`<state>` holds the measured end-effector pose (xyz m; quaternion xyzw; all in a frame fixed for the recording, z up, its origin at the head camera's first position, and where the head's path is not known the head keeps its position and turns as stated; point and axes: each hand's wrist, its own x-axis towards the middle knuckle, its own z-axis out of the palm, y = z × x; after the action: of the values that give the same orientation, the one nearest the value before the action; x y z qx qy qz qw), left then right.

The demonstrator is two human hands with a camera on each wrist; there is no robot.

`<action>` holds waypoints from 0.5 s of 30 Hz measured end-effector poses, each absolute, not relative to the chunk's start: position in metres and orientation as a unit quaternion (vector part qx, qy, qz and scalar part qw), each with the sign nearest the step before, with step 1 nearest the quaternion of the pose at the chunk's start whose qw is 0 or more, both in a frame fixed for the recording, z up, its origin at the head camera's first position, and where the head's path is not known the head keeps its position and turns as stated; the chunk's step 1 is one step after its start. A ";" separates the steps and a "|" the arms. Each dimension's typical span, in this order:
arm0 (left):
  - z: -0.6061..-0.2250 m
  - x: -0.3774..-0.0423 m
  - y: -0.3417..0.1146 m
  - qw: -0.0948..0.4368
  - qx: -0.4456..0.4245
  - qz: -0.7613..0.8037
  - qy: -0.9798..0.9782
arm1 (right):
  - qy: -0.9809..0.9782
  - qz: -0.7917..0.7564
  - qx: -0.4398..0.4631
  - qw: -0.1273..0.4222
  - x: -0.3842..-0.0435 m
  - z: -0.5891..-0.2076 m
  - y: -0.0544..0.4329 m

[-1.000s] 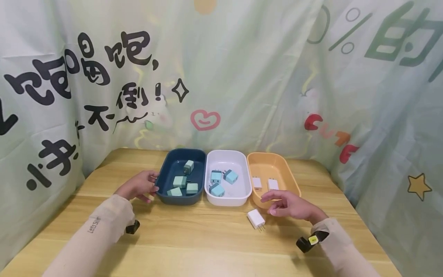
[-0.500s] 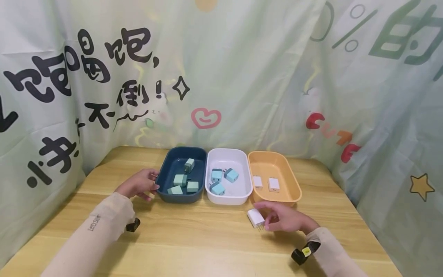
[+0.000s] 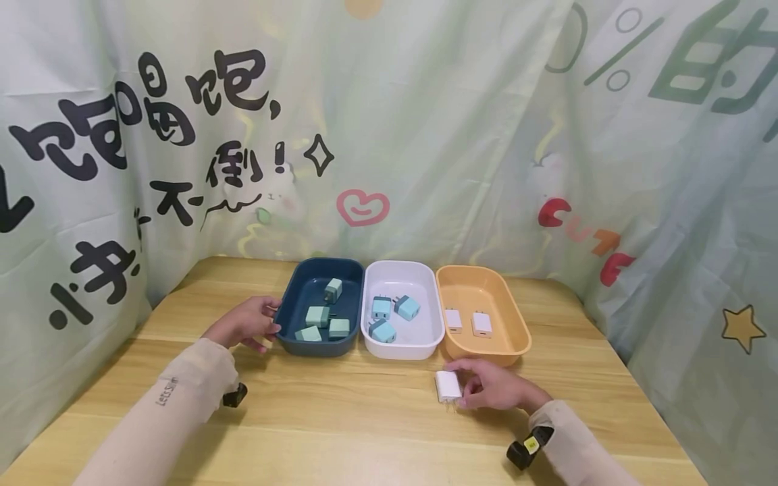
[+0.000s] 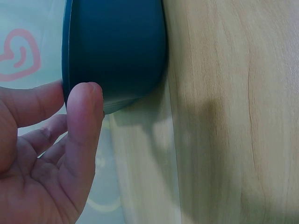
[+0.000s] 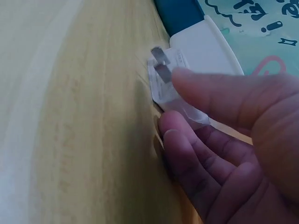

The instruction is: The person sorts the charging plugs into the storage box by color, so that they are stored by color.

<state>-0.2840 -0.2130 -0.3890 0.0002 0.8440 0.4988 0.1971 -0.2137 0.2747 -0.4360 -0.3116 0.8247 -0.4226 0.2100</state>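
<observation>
On the tabletop in front of the bins, my right hand (image 3: pixel 495 385) pinches a white plug-in charger (image 3: pixel 448 387) between thumb and fingers. In the right wrist view the charger (image 5: pixel 170 84) stands tilted with its two metal prongs (image 5: pixel 162 65) outward, thumb beside them and fingers low by the wood. My left hand (image 3: pixel 248 322) is at the left side of the dark blue bin (image 3: pixel 322 347). Its thumb (image 4: pixel 84 126) lies straight along the bin's outer wall and its index finger reaches the rim, the other fingers loosely bent.
Several green chargers (image 3: pixel 318 316) lie in the blue bin. A white bin (image 3: pixel 402 351) beside it holds three light blue chargers (image 3: pixel 407 308). The orange bin (image 3: pixel 513 304) at the right holds two white chargers (image 3: pixel 482 324). A printed curtain (image 3: pixel 413 135) hangs behind the wooden table (image 3: pixel 316 432).
My right hand has come down and left from over the orange bin's front edge to the white charger and taken hold of it, turning it slightly. The left hand stays put.
</observation>
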 end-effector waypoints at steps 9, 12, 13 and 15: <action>-0.389 -0.281 -0.212 0.195 -0.001 0.496 0.846 | 0.837 -0.420 -0.279 0.211 -0.216 -0.440 0.271; -0.388 -0.281 -0.212 0.195 0.001 0.495 0.847 | 0.840 -0.419 -0.279 0.203 -0.216 -0.441 0.269; -0.388 -0.281 -0.213 0.195 0.001 0.495 0.847 | 0.839 -0.421 -0.279 0.201 -0.215 -0.441 0.269; -0.388 -0.281 -0.213 0.195 0.002 0.494 0.847 | 0.837 -0.426 -0.281 0.199 -0.214 -0.440 0.267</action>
<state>-0.2808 -0.2131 -0.3879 0.0017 0.8472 0.4942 0.1950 -0.2141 0.2674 -0.4401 -0.2807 0.8367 -0.4258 0.1994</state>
